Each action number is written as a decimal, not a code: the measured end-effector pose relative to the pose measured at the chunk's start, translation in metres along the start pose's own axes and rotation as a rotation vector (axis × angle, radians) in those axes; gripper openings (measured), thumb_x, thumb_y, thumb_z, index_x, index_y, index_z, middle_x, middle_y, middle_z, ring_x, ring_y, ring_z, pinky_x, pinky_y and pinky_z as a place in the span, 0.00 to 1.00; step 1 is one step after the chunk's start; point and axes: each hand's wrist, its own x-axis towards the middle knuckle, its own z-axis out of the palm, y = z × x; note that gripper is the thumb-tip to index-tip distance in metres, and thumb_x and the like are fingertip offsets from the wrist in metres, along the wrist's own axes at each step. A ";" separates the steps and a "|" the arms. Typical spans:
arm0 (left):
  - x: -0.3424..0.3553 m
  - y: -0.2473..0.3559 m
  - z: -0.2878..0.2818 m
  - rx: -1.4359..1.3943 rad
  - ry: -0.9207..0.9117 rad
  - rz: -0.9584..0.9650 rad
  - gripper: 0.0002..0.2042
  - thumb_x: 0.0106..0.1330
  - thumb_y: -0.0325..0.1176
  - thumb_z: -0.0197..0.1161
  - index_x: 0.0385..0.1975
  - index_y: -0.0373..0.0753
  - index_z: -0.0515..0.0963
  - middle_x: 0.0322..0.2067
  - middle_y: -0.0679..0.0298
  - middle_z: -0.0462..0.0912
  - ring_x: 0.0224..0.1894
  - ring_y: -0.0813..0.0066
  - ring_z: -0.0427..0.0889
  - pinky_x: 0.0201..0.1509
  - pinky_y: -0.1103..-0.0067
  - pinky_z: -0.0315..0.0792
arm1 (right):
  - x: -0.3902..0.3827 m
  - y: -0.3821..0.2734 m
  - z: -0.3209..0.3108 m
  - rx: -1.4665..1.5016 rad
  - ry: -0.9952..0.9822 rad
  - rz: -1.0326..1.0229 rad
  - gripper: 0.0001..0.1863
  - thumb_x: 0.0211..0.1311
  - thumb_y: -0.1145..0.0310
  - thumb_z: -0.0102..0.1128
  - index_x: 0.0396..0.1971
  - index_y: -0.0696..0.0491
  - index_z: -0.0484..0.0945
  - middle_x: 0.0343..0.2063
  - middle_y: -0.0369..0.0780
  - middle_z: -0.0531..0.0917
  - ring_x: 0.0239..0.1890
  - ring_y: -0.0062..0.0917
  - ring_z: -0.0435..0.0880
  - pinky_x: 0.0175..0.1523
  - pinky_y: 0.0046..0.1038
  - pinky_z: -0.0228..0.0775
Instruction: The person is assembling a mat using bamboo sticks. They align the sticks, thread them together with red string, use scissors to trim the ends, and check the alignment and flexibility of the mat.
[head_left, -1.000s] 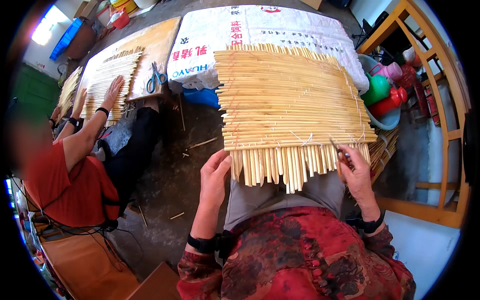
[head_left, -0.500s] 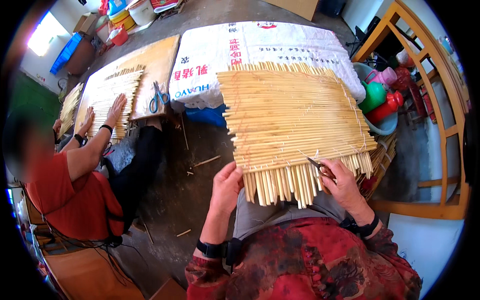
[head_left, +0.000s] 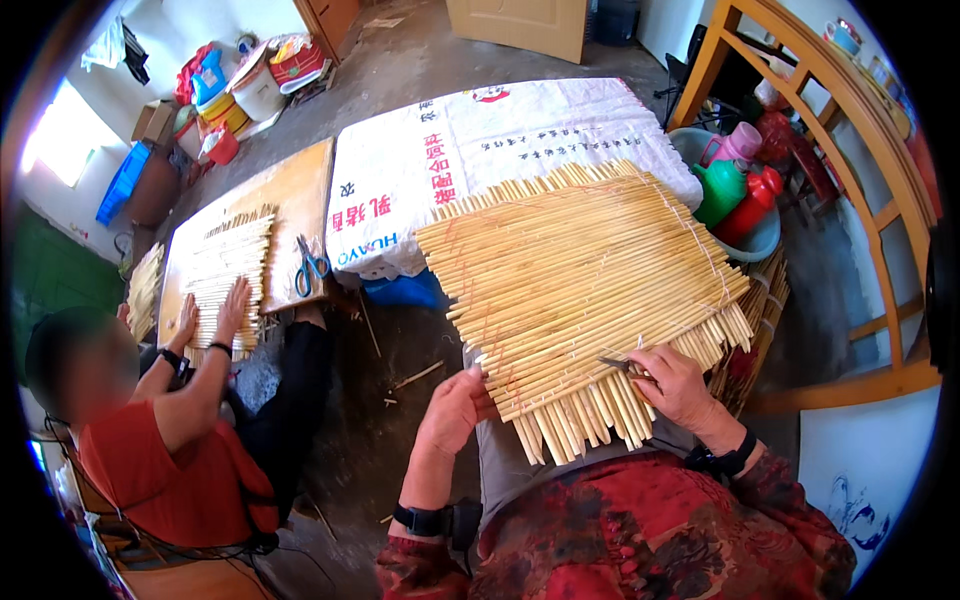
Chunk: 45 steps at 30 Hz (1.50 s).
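A mat of thin pale sticks [head_left: 580, 270], bound with rows of thread, lies slanted from the cloth-covered table down to my lap. My left hand [head_left: 455, 410] pinches its near left edge between thumb and fingers. In my right hand [head_left: 680, 388] is a small pair of scissors [head_left: 618, 364]; the dark blades point left, just over the thread row along the mat's near side. A short white thread end stands up beside the blades. The near stick ends hang unevenly over my lap.
White printed cloth [head_left: 500, 130] covers the table. On the left, a co-worker in red [head_left: 170, 450] presses both hands on another stick mat [head_left: 225, 285]; blue-handled scissors [head_left: 310, 268] lie nearby. A tub [head_left: 760, 243] with watering cans and a wooden frame [head_left: 880, 215] stand right.
The mat's near edge has tilted, its left corner now lower and closer to me. The scissor blades have swung to point more leftward. The whole view has shifted a little.
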 end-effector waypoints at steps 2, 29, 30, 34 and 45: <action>0.010 0.012 -0.001 0.042 0.079 0.043 0.17 0.64 0.44 0.58 0.40 0.35 0.74 0.34 0.62 0.77 0.35 0.72 0.79 0.38 0.75 0.74 | 0.001 0.000 0.004 -0.008 0.032 -0.049 0.21 0.45 0.73 0.65 0.44 0.52 0.75 0.31 0.39 0.76 0.33 0.32 0.78 0.34 0.30 0.71; 0.079 0.024 -0.008 0.038 0.142 0.297 0.14 0.64 0.33 0.58 0.47 0.34 0.72 0.42 0.59 0.79 0.42 0.69 0.80 0.43 0.73 0.75 | -0.006 -0.001 -0.007 0.030 0.142 -0.168 0.23 0.45 0.70 0.67 0.44 0.55 0.73 0.30 0.37 0.74 0.32 0.28 0.77 0.36 0.28 0.71; 0.076 0.024 -0.006 0.050 0.159 0.298 0.14 0.64 0.33 0.57 0.47 0.33 0.72 0.43 0.59 0.79 0.42 0.68 0.79 0.44 0.72 0.75 | -0.007 -0.001 -0.009 0.031 0.145 -0.169 0.23 0.45 0.70 0.67 0.44 0.55 0.74 0.29 0.37 0.75 0.32 0.28 0.77 0.36 0.28 0.71; 0.062 0.016 0.001 0.049 0.193 0.346 0.15 0.66 0.32 0.54 0.49 0.32 0.70 0.45 0.57 0.77 0.44 0.66 0.79 0.46 0.70 0.75 | -0.007 -0.001 -0.018 0.024 0.171 -0.150 0.22 0.45 0.70 0.66 0.44 0.54 0.74 0.29 0.37 0.75 0.32 0.28 0.77 0.36 0.28 0.71; 0.022 -0.018 -0.007 -0.132 0.268 0.478 0.14 0.65 0.29 0.55 0.50 0.35 0.69 0.45 0.59 0.77 0.46 0.68 0.78 0.49 0.69 0.75 | -0.012 0.021 -0.032 0.116 0.268 0.112 0.21 0.46 0.76 0.64 0.44 0.55 0.74 0.27 0.41 0.76 0.29 0.32 0.77 0.34 0.30 0.70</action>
